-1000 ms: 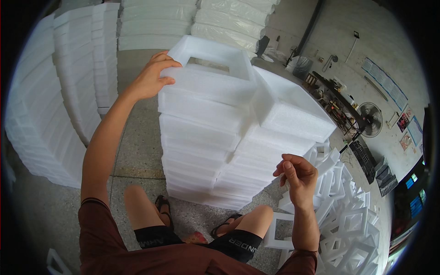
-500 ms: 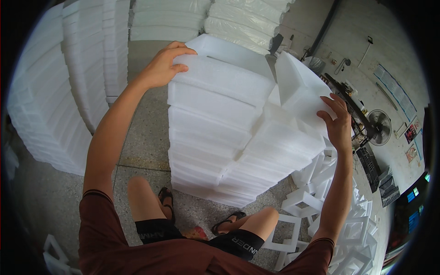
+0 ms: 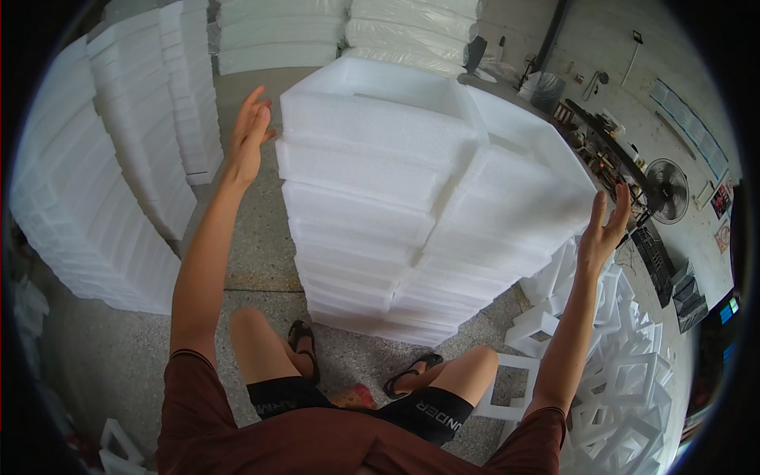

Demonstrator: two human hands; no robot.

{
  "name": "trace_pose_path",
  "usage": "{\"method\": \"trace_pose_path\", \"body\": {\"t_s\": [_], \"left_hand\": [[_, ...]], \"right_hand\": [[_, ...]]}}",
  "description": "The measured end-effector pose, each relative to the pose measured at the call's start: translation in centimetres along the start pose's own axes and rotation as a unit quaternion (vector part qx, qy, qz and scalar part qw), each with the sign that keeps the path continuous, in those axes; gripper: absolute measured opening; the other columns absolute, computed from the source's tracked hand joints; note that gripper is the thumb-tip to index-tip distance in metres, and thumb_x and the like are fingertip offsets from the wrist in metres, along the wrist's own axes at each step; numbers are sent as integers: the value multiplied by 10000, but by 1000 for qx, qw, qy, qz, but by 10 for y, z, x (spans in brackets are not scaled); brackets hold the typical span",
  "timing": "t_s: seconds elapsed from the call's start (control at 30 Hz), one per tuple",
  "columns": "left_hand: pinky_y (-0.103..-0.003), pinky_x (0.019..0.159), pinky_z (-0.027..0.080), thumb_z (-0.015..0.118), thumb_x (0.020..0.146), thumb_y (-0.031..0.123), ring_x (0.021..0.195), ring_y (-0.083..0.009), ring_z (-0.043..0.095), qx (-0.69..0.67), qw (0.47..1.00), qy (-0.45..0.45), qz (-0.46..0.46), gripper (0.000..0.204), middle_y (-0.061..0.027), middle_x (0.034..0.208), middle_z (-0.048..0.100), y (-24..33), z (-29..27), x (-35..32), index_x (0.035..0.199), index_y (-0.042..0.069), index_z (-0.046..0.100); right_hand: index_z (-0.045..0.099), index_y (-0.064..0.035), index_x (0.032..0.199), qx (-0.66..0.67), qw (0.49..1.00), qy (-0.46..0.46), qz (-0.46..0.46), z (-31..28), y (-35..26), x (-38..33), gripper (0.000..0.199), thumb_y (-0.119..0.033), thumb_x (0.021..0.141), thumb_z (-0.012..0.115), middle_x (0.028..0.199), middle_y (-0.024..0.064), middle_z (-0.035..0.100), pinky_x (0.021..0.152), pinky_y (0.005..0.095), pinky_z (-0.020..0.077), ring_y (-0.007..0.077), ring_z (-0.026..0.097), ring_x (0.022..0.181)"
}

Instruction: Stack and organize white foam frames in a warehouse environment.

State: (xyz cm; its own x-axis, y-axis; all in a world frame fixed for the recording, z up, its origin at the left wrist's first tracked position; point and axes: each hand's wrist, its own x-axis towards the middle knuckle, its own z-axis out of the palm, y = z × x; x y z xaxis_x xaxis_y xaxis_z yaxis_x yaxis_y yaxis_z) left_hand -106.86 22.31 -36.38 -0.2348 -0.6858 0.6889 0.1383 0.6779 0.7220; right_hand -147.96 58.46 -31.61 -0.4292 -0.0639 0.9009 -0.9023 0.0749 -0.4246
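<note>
Two columns of white foam boxes stand side by side before me. On top of the left column lies an open foam box [image 3: 372, 119], its hollow showing toward the far side. The right column carries another open foam box [image 3: 518, 170], now level beside it. My left hand [image 3: 249, 138] is off the left box's outer side, fingers apart and holding nothing. Just past the right box's outer corner, my right hand [image 3: 606, 229] is raised with fingers spread, also without anything in it. Whether its thumb touches that corner I cannot tell.
Tall stacks of white foam pieces [image 3: 87, 182] stand at the left. Plastic-wrapped foam bundles [image 3: 408, 39] are piled behind. Loose square foam frames [image 3: 625, 380] heap on the floor at right, near a fan [image 3: 666, 190] and a cluttered dark bench [image 3: 609, 146].
The right-hand foam box, tilted before, has come down flat on its column. Both hands have let go: the left moved off leftward, the right outward and lower.
</note>
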Motion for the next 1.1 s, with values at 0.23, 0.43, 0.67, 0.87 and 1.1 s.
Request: {"method": "trace_pose_path", "body": {"t_s": [0.23, 0.43, 0.67, 0.87, 1.1], "left_hand": [[-352, 1040, 374, 380, 1039, 479, 1243, -236, 491, 53, 998, 23, 26, 597, -169, 1328, 530, -28, 38, -33, 1391, 4, 456], [-359, 1012, 380, 346, 1051, 462, 1189, -237, 517, 86, 993, 69, 36, 588, -160, 1304, 554, -70, 18, -36, 1331, -31, 500], [-432, 969, 467, 293, 1054, 463, 1121, -323, 573, 127, 983, 119, 61, 646, -212, 1232, 559, -75, -7, -147, 1366, -91, 407], [-377, 915, 487, 378, 1046, 205, 1027, -263, 585, 206, 977, -50, -29, 415, -183, 1135, 598, -58, 36, -304, 1347, -70, 462], [-357, 894, 488, 533, 957, 8, 1024, -237, 602, 141, 942, -273, -133, 377, -146, 1117, 605, -47, 127, -327, 1326, -50, 484]], "right_hand": [[580, 14, 991, 22, 946, -176, 273, -6, 72, -45, 565, -550, 965, 549, 900, 70, 564, 783, 279, 412, 155, 496, 841], [585, 30, 1094, 113, 959, -120, 232, -20, 77, -69, 563, -520, 986, 529, 1018, 95, 602, 855, 287, 424, 158, 535, 946], [492, 40, 1367, -148, 906, -90, 386, -149, 217, -257, 595, -376, 958, 608, 1355, 232, 551, 1037, 376, 409, 345, 535, 1254], [217, -61, 1533, -378, 529, -407, 641, -231, 204, -555, 951, -212, 768, 761, 1575, 295, 114, 1074, 587, 352, 537, 252, 1393], [228, -171, 1552, -460, 586, -357, 564, -258, 232, -563, 860, -52, 819, 662, 1640, 138, -2, 1099, 646, 282, 468, 148, 1461]]}}
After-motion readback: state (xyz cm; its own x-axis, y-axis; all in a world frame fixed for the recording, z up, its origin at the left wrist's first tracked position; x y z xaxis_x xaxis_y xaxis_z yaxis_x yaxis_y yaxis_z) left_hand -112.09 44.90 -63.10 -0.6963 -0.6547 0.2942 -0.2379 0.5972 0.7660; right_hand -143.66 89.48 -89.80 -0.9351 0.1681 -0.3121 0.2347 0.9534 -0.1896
